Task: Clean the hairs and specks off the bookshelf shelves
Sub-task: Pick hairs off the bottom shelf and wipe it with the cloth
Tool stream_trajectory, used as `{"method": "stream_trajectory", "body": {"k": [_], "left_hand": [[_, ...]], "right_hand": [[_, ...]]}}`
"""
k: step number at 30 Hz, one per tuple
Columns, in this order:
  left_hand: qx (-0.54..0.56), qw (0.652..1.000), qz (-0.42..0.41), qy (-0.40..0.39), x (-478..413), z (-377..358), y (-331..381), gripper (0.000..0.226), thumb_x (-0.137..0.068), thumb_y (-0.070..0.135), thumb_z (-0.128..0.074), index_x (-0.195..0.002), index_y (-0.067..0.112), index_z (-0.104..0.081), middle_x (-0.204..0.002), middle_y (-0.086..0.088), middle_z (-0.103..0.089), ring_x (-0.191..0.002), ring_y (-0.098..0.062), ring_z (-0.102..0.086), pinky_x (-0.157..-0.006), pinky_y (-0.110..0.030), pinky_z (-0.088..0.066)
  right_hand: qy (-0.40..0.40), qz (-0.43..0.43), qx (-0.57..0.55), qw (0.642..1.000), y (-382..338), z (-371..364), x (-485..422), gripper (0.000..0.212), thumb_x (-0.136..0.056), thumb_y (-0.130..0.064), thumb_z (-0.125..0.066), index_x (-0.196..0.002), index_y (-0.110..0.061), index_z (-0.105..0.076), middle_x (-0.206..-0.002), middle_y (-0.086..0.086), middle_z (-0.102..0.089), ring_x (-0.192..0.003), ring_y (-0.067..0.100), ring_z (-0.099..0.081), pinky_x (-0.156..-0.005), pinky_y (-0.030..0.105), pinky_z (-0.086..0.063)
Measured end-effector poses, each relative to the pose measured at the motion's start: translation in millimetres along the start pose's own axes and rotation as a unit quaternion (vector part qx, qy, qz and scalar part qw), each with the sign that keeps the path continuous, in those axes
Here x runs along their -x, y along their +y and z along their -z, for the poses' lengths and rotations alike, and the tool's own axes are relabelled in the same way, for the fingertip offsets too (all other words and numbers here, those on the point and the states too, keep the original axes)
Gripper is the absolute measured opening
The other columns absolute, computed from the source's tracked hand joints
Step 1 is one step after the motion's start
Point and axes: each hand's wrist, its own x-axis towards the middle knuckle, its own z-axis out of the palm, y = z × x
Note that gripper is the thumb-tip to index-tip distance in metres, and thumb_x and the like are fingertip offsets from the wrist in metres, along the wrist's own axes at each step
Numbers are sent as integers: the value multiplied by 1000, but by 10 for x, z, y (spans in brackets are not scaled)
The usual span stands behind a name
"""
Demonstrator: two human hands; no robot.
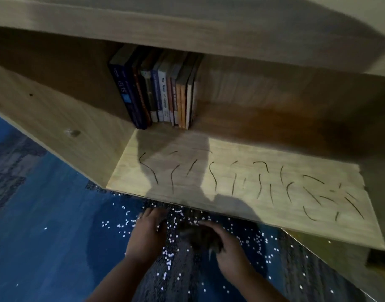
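Dark hairs [233, 182] lie scattered across the bookshelf shelf [130, 171] in front of upright books [156, 94], while below its edge, over blue carpet [56, 225] dotted with white specks [121, 227], the left hand [146, 234] keeps a wide, flat grip and the right hand's [228, 253] grip holds a blurred dark clump [195, 236].

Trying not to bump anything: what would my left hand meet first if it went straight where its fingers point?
Probably the front edge of the shelf, just ahead of the left hand; the nearest hairs lie on the board beyond it. Blur makes depth uncertain.
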Motion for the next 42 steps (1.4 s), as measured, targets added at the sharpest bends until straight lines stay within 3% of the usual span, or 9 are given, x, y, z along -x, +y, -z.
{"method": "stream_trajectory", "body": {"k": [5, 9, 13, 22, 26, 29, 34, 37, 42], "left_hand": [[16, 1000, -6, -24, 138, -155, 14, 33, -82, 4, -66, -110, 22, -66, -108, -2, -63, -98, -28, -59, -78, -36, -49], [33, 998, -18, -57, 220, -279, 219, 29, -84, 4, -65, -105, 23, -67, -101, 6, -61, -93, -20, -60, -72, -28, -44], [61, 994, -11, -86, 200, -388, 433, 29, -85, 7, -64, -108, 23, -70, -106, 2, -69, -93, -17, -66, -78, -26, -50], [139, 982, -5, -127, 447, -525, 832, 33, -87, 4, -61, -103, 33, -63, -104, 3, -67, -97, -16, -63, -87, -31, -51], [166, 980, 7, -113, 638, -680, 1009, 32, -90, 15, -64, -121, 16, -61, -114, -1, -63, -106, -24, -61, -93, -31, -47], [388, 896, 131, -173, 716, -672, 1280, 50, -89, 23, -70, -133, 16, -48, -129, -6, -60, -116, -23, -60, -95, -34, -54], [517, 805, 208, -206, 640, -604, 1442, 34, -84, 9, -73, -117, 12, -66, -113, -10, -72, -103, -24, -68, -95, -42, -53], [501, 826, 214, -145, 539, -677, 1374, 14, -86, -1, -68, -94, 9, -74, -95, -11, -75, -88, -23, -67, -87, -36, -53], [290, 920, 250, -81, 403, -827, 846, 22, -93, 13, -60, -75, 23, -68, -71, -1, -68, -75, -29, -65, -72, -37, -52]], "right_hand": [[190, -15, 84, 978, 211, 726, 75, 60, -85, 11, -56, -129, -30, -56, -125, -3, -61, -91, 9, -61, -63, 13, -46], [201, -90, 80, 972, 228, 1007, 238, 54, -93, 0, -51, -118, -46, -56, -100, -15, -65, -83, -6, -56, -66, 9, -43], [218, -161, 114, 956, 254, 943, 452, 32, -98, -12, -47, -123, -29, -58, -85, -1, -57, -63, 2, -47, -48, 15, -31], [276, -306, -308, 857, 525, 785, 646, 12, -94, -17, -59, -97, -20, -70, -100, 4, -71, -95, 25, -65, -90, 47, -50], [197, -317, -452, 810, 427, 797, 716, 24, -93, -17, -58, -115, -12, -66, -109, 14, -71, -99, 32, -66, -81, 46, -54], [126, -320, -514, 786, 294, 781, 747, 35, -90, -26, -60, -122, -10, -63, -114, 16, -69, -105, 34, -65, -82, 41, -52], [77, -273, -493, 823, 161, 707, 725, 46, -85, -43, -67, -123, -17, -63, -120, 13, -67, -110, 31, -64, -89, 44, -52], [112, -258, -400, 873, 170, 683, 721, 60, -68, -55, -79, -119, -26, -65, -115, 5, -70, -108, 28, -65, -95, 51, -50], [219, -262, -253, 905, 278, 809, 816, 14, -85, -39, -68, -90, -26, -71, -91, -4, -74, -91, 19, -68, -78, 32, -55]]}}
